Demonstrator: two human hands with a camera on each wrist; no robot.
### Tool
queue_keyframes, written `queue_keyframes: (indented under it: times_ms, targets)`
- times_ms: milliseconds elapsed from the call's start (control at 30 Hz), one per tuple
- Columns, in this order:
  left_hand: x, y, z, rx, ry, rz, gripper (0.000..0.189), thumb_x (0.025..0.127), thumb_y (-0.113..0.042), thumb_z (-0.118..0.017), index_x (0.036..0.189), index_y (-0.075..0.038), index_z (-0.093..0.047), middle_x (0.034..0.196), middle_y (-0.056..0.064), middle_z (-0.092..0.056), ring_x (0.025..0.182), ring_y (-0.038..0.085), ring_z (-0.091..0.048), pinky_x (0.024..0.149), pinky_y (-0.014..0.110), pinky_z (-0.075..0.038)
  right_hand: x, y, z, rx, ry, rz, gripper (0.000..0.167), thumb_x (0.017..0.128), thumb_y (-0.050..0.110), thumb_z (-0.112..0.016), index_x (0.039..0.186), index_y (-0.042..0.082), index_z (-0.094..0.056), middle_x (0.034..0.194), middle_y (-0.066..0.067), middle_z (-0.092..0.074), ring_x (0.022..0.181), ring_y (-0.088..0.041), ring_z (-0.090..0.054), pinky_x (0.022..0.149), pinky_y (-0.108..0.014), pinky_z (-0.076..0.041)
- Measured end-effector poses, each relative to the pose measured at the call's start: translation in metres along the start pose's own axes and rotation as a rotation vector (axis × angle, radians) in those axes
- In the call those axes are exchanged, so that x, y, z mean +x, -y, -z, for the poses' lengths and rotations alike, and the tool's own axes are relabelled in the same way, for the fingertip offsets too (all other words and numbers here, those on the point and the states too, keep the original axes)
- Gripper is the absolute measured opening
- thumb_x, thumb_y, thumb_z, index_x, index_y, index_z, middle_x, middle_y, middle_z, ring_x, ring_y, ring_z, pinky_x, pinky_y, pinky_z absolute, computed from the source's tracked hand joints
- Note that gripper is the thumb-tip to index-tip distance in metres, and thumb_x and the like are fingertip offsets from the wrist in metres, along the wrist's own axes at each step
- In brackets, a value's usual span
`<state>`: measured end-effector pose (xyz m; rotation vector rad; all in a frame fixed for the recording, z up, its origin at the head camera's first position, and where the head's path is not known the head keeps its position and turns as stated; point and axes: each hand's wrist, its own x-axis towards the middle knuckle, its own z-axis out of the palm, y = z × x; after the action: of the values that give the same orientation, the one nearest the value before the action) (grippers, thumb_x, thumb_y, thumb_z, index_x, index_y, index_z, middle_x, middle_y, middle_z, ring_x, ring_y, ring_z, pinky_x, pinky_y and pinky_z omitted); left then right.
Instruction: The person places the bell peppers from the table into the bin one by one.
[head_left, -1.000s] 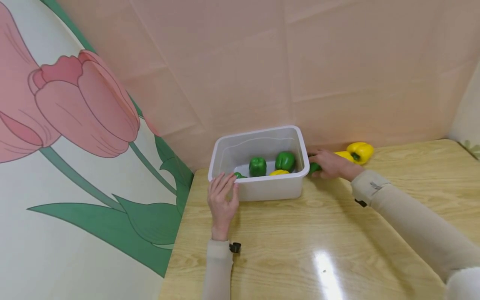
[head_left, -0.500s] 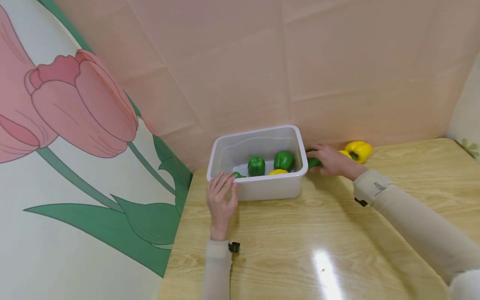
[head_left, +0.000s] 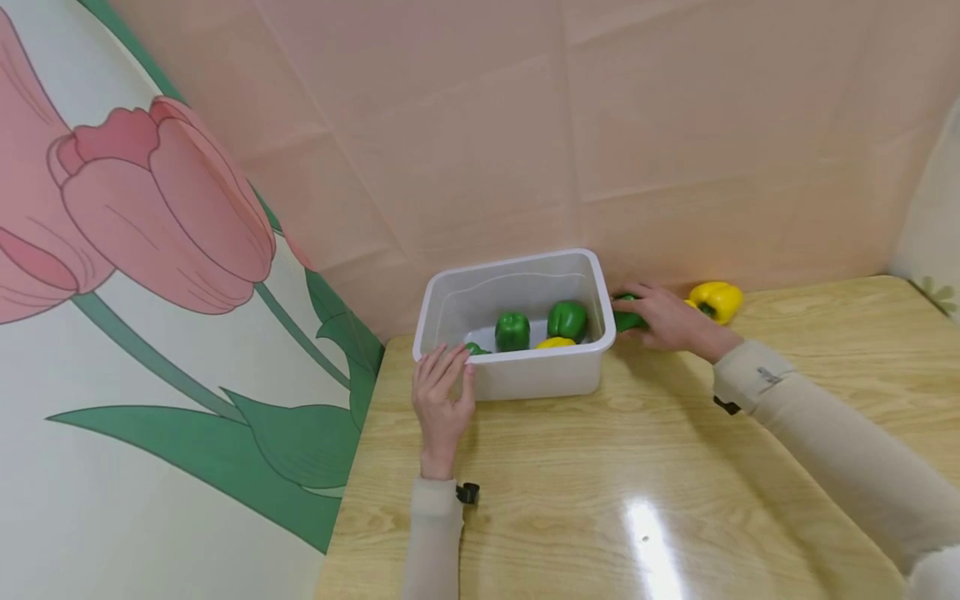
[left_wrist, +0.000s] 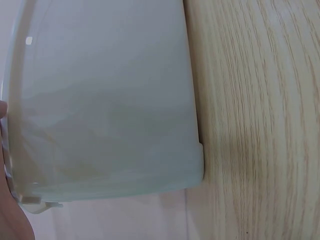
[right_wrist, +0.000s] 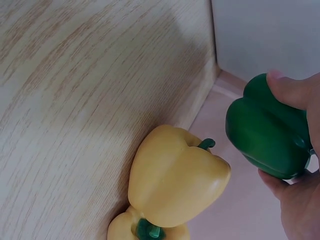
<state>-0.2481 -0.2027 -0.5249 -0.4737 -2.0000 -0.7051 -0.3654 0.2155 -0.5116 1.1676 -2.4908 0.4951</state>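
Note:
My right hand (head_left: 667, 321) grips a green bell pepper (right_wrist: 265, 125) just right of a pale grey plastic bin (head_left: 536, 377). In the right wrist view that pepper is held up off the table, between thumb and fingers. Below it lies a yellow bell pepper (right_wrist: 175, 175), with a second yellow pepper (right_wrist: 122, 231) partly seen beside it. My left hand (head_left: 442, 412) rests on the bin's front left rim, fingers extended; the left wrist view shows only a little of it. Inside the bin are green peppers (head_left: 513, 332) and a yellow pepper (head_left: 557, 342), partly hidden by the front wall.
The bin stands on a wooden table (head_left: 555, 483) close to a pinkish cloth backdrop (head_left: 487, 150). A wall with painted tulips (head_left: 172, 200) borders the left side. Another wall (head_left: 933, 225) meets the table's far right corner.
My right hand has raised the green pepper slightly beside the bin, and less of the nearer yellow pepper shows behind the hand. The left hand stays on the rim.

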Motion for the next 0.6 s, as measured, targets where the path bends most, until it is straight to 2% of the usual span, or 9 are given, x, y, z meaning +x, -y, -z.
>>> queue_keyframes:
  times_ms: [300,600]
  targets:
    - [-0.001,0.0,0.0,-0.003,0.0,0.006,0.024,0.103,-0.025,-0.069,0.116,-0.008,-0.081,0.129,0.005,-0.078,0.131,0.033,-0.068,0.113,0.066,-0.045,-0.005,0.0,0.005,-0.045,-0.047,0.045,0.053,0.076,0.006,-0.091,0.127,0.001,-0.075,0.135,-0.026,-0.066,0.116,-0.046,-0.062,0.098,-0.066,-0.053]
    - [-0.001,0.0,-0.001,0.005,-0.001,0.016,0.023,0.103,-0.025,-0.07,0.119,-0.012,-0.081,0.128,0.006,-0.079,0.131,0.031,-0.068,0.114,0.065,-0.045,-0.012,0.001,0.014,-0.039,-0.111,0.046,0.057,0.071,0.002,-0.091,0.126,0.005,-0.075,0.133,-0.025,-0.065,0.117,-0.047,-0.059,0.1,-0.066,-0.049]
